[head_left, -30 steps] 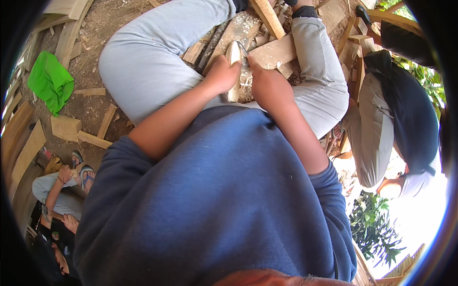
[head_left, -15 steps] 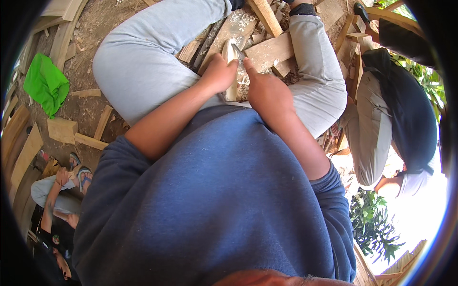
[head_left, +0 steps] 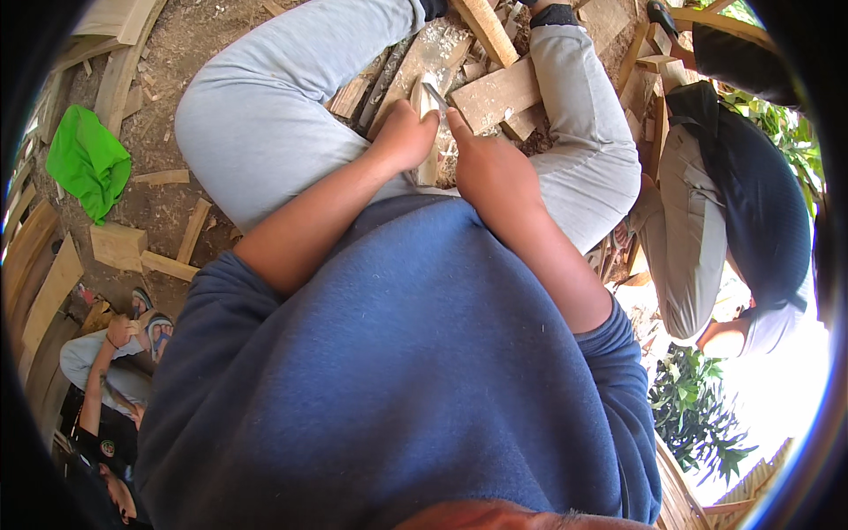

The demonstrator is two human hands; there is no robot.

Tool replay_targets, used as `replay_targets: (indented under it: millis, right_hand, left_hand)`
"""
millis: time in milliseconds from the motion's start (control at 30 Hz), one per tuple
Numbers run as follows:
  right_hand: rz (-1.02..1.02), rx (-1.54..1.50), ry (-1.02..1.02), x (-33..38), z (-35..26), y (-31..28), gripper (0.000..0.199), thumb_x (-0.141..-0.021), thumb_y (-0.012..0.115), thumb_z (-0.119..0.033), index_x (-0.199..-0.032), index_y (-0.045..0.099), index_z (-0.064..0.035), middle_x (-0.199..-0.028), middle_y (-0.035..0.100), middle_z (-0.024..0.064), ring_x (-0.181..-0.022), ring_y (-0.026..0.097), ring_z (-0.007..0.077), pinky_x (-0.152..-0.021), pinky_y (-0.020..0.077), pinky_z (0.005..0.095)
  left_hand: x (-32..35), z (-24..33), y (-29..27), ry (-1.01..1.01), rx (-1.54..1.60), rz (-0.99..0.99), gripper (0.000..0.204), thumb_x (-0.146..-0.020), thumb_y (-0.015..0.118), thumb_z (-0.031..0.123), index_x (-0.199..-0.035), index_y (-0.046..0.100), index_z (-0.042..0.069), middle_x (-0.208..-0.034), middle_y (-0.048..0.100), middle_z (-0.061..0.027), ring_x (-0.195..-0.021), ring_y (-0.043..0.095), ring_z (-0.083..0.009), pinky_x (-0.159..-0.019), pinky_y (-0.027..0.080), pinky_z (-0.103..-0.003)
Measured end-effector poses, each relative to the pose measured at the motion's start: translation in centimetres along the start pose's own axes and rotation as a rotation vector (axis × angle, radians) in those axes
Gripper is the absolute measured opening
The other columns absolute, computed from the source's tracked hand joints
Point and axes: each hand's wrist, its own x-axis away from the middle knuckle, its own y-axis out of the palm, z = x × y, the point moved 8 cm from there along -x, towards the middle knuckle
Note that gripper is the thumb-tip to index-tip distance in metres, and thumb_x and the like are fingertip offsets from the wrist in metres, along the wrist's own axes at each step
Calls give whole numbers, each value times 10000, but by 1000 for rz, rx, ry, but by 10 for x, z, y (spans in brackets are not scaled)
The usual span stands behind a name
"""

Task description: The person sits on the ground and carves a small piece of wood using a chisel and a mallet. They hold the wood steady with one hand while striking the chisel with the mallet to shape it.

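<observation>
Between my legs, a pale carved piece of wood (head_left: pixel 427 170) points away from my body, its near end by my lap. My left hand (head_left: pixel 405 135) is closed around its middle from the left side. A knife (head_left: pixel 435 95) lies with its blade against the wood's far part. My right hand (head_left: pixel 497 170) grips the knife, the index finger stretched along toward the blade; the handle is hidden within the fist. Light shavings lie around the far end of the wood.
Boards (head_left: pixel 496 95) and offcuts lie past my hands, between my feet. A green cloth (head_left: pixel 87 163) rests at the left near wooden blocks (head_left: pixel 117 246). One person (head_left: pixel 110 367) sits at lower left; another (head_left: pixel 755 203) is close on the right.
The knife blade and my right hand have shifted slightly to the left against the wood. My left hand keeps its hold in nearly the same place.
</observation>
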Motion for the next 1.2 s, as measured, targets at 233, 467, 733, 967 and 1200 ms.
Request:
replay_targets:
  millis: [233,467,733,967,1200]
  right_hand:
    - [-22,19,43,-40,6,8,647,-998,518,-97,-1643,486,-112,-986,773,244,-916,768,406,-804,603,540]
    - [-42,-6,68,-15,16,-2,605,-1013,512,-106,-1616,530,-155,-955,774,237,-882,760,427,-804,588,574]
    - [1,-12,12,-2,10,-4,599,-1004,511,-83,-1601,544,-122,-883,767,208,-815,753,411,-757,585,566]
    - [-77,35,33,-9,-1,-5,653,-999,509,-70,-1649,478,-125,-942,785,196,-856,774,383,-747,606,529]
    - [-37,28,57,-49,10,1,686,-986,522,-74,-1665,458,-148,-960,788,201,-886,777,386,-782,609,538]
  left_hand:
    - [17,27,-12,22,-73,-36,541,-1095,628,312,-1293,540,-184,-1084,734,-298,-915,794,-358,-704,645,-412]
    - [7,11,-6,-57,112,-74,467,-1104,624,255,-1268,530,-173,-1008,734,-261,-695,795,-294,-555,624,-417]
    - [12,20,-5,-48,95,-76,414,-1099,615,224,-1227,582,-168,-993,753,-244,-695,801,-280,-591,635,-401]
    - [12,18,-7,14,9,-9,410,-1095,610,217,-1210,583,-176,-997,756,-277,-694,796,-286,-650,628,-408]
    - [26,37,-11,-131,112,-169,647,-1063,656,391,-1208,554,-231,-1084,727,-379,-959,779,-440,-845,609,-488]
